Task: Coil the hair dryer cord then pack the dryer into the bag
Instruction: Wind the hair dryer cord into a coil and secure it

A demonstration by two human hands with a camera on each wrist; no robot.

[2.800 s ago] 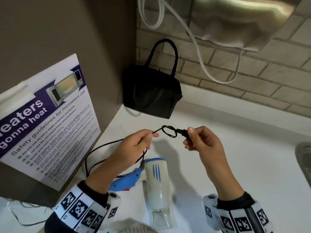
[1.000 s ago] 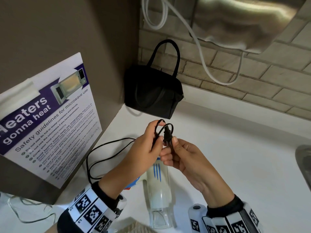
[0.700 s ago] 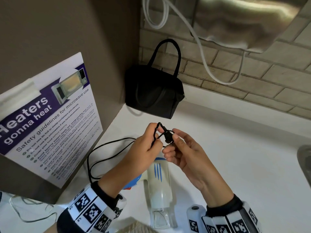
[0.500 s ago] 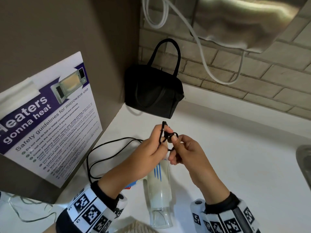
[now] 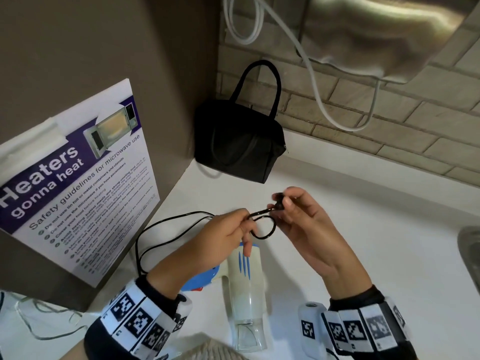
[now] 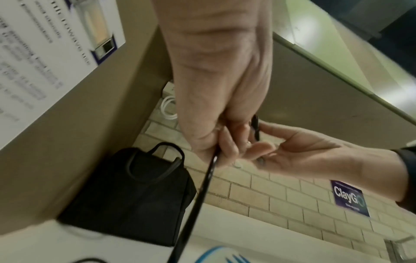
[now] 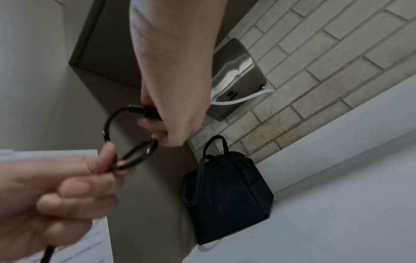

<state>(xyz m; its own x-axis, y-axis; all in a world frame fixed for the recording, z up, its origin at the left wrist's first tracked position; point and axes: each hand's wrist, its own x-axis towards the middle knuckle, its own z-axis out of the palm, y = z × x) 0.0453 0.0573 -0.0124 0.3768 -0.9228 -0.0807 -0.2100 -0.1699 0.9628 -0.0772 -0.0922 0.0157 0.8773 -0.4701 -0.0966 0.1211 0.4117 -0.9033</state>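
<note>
A white and blue hair dryer (image 5: 244, 281) lies on the white counter (image 5: 376, 229) below my hands, nozzle toward me. Its black cord (image 5: 166, 229) trails left in loose loops, then rises to my left hand (image 5: 228, 229), which pinches it. A small loop of cord (image 5: 267, 231) hangs between the hands. My right hand (image 5: 298, 216) pinches the black plug (image 5: 279, 202). In the right wrist view the loop (image 7: 110, 128) runs from the plug (image 7: 144, 112) to the left fingers (image 7: 99, 163). The black bag (image 5: 239, 144) stands shut in the corner behind.
A microwave safety poster (image 5: 75, 183) hangs on the brown panel at left. A steel wall unit (image 5: 384, 35) with a white cable (image 5: 319, 100) sits on the brick wall above. A sink edge (image 5: 470, 255) shows at right. A blue sticker (image 6: 350, 197) is on the tiles.
The hands came together, then drew slightly apart. The right hand has lifted the plug up and right, opening a small cord loop between the two hands.
</note>
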